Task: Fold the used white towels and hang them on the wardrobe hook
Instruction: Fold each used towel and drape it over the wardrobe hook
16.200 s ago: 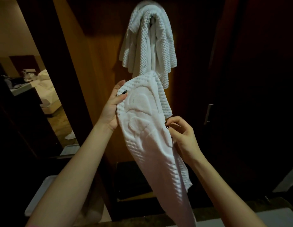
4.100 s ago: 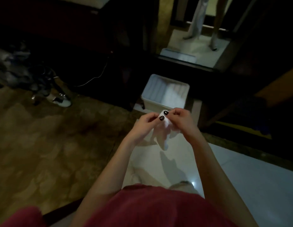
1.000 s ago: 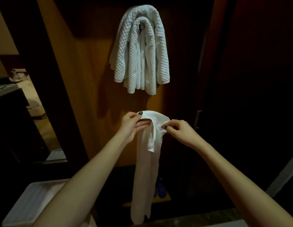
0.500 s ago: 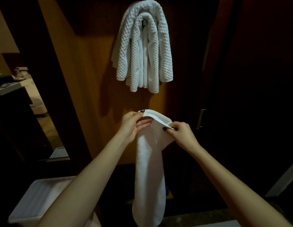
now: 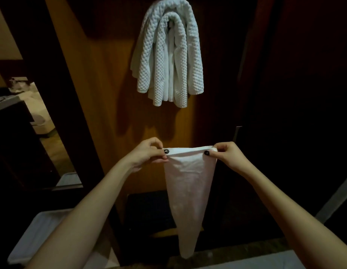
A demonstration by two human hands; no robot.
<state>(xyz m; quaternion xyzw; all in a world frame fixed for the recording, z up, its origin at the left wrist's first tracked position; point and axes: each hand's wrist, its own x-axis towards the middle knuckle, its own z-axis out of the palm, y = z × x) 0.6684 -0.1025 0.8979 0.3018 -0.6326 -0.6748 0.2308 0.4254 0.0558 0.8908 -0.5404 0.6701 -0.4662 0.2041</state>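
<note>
A smooth white towel [image 5: 189,193] hangs in front of me, its top edge stretched flat between both hands. My left hand [image 5: 147,153] pinches the top left corner and my right hand [image 5: 228,155] pinches the top right corner. The cloth narrows to a point low down. Above it, two folded waffle-textured white towels [image 5: 168,55] drape over the wardrobe hook [image 5: 169,24], which is mostly hidden by them, on the brown wooden wardrobe panel [image 5: 102,84].
A white plastic bin [image 5: 33,239] stands at the lower left by my left forearm. A mirror [image 5: 33,123] on the left reflects a bed. A dark wardrobe door with a metal handle [image 5: 235,133] fills the right side. Pale floor tiles [image 5: 265,263] lie at the bottom.
My hands have moved apart, pulling the towel's bunched top edge out into a straight taut line. The camera has tilted slightly, so the hung towels sit higher in view.
</note>
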